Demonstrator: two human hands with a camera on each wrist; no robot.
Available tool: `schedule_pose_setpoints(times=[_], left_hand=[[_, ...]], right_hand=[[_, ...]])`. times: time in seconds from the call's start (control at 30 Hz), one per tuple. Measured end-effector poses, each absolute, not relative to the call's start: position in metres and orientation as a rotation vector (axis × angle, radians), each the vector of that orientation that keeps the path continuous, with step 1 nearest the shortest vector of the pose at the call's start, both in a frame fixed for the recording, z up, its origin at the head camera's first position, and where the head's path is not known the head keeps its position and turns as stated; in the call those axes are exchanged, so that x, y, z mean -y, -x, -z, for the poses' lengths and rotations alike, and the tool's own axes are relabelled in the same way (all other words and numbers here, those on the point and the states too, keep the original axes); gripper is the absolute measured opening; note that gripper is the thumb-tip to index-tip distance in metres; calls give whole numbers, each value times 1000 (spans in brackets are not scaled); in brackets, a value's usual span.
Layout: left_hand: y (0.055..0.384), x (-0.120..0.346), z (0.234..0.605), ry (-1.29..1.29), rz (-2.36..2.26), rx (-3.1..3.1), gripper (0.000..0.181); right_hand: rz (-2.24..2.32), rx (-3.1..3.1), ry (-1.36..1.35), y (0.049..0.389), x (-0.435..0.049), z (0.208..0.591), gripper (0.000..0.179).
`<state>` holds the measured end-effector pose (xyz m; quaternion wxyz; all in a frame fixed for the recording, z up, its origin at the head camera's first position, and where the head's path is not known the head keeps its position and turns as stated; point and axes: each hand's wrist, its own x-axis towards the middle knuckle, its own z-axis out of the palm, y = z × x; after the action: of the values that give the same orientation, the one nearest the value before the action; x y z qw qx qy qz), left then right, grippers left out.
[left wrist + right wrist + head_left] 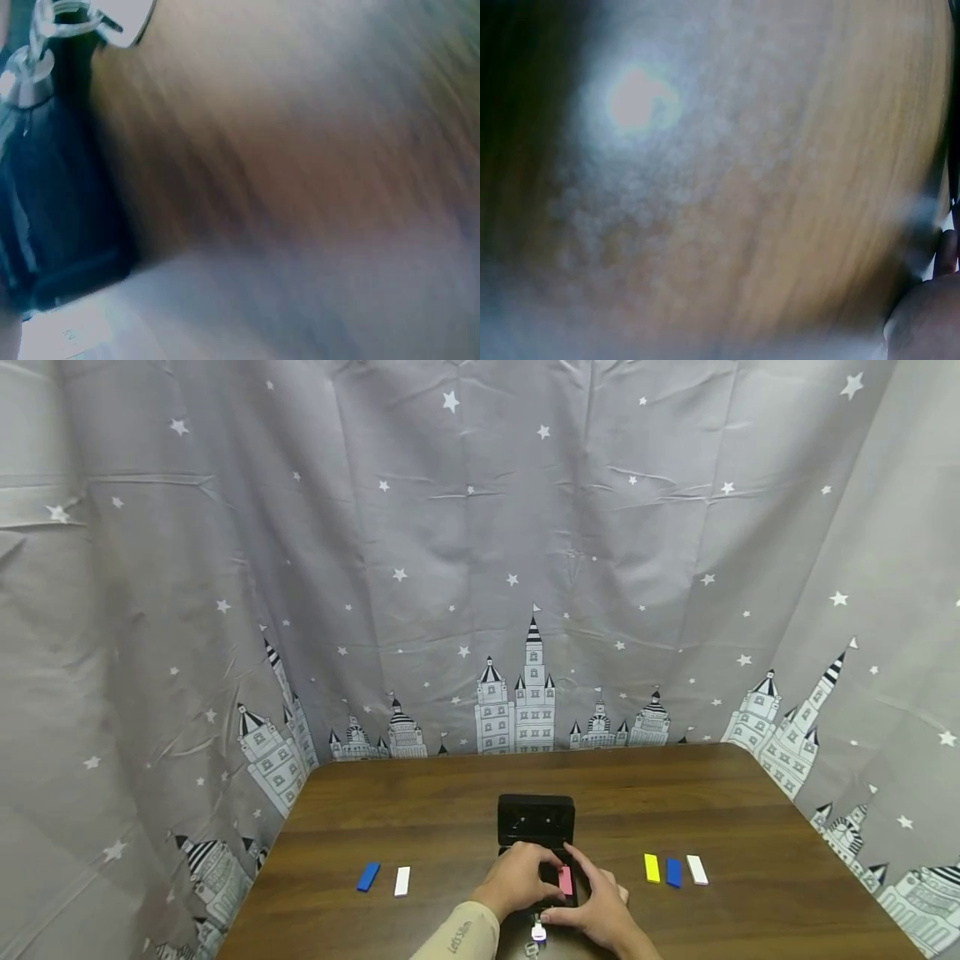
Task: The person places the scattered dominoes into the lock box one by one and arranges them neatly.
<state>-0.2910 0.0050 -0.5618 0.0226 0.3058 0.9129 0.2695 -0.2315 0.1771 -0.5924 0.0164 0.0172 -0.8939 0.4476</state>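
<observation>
A small black box stands with its lid raised in the head view. My left hand reaches over it and pinches a pink block between fingertips and thumb, at the box's right side. Around that side my right hand grips the box, index finger toward the hinge and thumb at the front edge. A key with a white tag hangs at the box front; in the left wrist view its metal ring shows beside the dark box. The hands hide much of the box's inside.
On the wooden table, a blue block and a white block lie to the left. A yellow block, another blue block and another white block lie to the right. A grey castle-print curtain hangs behind.
</observation>
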Motion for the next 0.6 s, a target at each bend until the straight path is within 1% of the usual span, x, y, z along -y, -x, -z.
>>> schedule_pose_setpoints(times=[0.13, 0.3, 0.6], left_hand=[[291, 3, 553, -976, -879, -2801, 38], [290, 13, 544, -1043, -978, -2777, 47], [281, 33, 538, -1208, -1128, -2735, 60]], right_hand=[[-1394, 2776, -52, 231, -177, 591, 104], [-1397, 2778, -47, 231, -177, 589, 104], [-1363, 2796, -45, 231, -177, 591, 103]])
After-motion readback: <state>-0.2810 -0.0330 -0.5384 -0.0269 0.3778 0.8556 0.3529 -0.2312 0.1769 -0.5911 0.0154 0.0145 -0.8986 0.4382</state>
